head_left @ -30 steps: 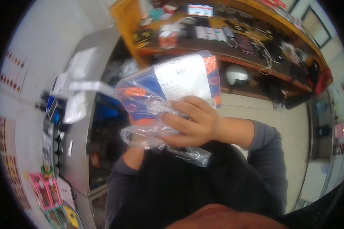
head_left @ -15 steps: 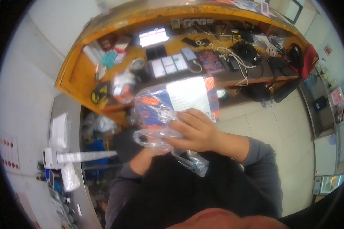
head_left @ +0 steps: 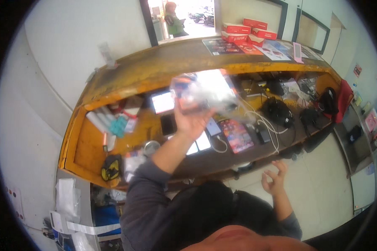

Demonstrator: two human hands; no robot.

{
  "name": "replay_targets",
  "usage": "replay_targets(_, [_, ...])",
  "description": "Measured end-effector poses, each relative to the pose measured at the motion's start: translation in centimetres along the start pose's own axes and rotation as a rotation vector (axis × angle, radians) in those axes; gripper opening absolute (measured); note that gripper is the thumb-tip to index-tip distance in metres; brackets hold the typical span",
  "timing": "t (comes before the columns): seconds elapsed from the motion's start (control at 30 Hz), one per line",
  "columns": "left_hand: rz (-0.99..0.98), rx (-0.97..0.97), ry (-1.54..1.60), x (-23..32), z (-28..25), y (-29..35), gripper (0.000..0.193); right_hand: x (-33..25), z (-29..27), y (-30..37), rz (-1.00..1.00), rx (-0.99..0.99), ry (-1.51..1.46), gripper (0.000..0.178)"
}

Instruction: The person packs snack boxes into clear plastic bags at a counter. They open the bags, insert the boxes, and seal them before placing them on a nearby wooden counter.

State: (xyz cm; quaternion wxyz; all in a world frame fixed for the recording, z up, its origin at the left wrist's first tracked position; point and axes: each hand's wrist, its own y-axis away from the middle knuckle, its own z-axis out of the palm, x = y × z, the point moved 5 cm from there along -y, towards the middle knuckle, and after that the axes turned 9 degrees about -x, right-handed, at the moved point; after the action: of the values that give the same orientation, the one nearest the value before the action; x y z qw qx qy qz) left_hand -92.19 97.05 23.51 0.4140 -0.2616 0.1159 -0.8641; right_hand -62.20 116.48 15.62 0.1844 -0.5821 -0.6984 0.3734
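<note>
Head view shows the left hand (head_left: 191, 122) closed on a clear plastic bag (head_left: 205, 93) with a blue and orange pack inside, blurry, held over the yellow bench (head_left: 92, 146). Its long side runs from nine to three o'clock. Right hand (head_left: 273, 180) hangs open at four o'clock above the pale floor (head_left: 322, 184).

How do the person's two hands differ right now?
The left hand is raised out over the counter, while the right hand hangs low above the floor. The left hand grips a clear plastic packet with orange and blue contents, blurred in the picture; the right hand holds nothing, its fingers loosely curled. Both come out of dark grey sleeves.
</note>
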Motion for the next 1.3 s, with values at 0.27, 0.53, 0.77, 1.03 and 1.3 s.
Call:
replay_targets(0.27, [0.233,0.158,-0.428,6.6,-5.5,-16.2,0.078,15.0,9.7,2.4,0.291,-0.300,-0.393,0.017])
replay_targets(0.53, [0.397,0.449,-0.615,10.4,-10.6,-25.3,0.069,23.8,18.8,-2.7,0.120,-0.505,-0.756,0.018])
replay_targets(0.77, [0.337,0.567,-0.716,15.0,-16.9,-32.3,0.059,26.4,18.8,-8.5,0.084,-0.429,-0.765,0.023])
replay_targets(1.03, [0.609,0.623,-0.963,18.0,-22.2,-32.8,0.044,27.0,20.8,-8.9,0.147,-0.467,-0.841,0.022])
replay_targets(1.3, [0.838,1.028,-1.475,14.4,-14.8,-30.4,0.068,26.0,21.1,-9.1,0.208,-0.397,-0.904,0.013])
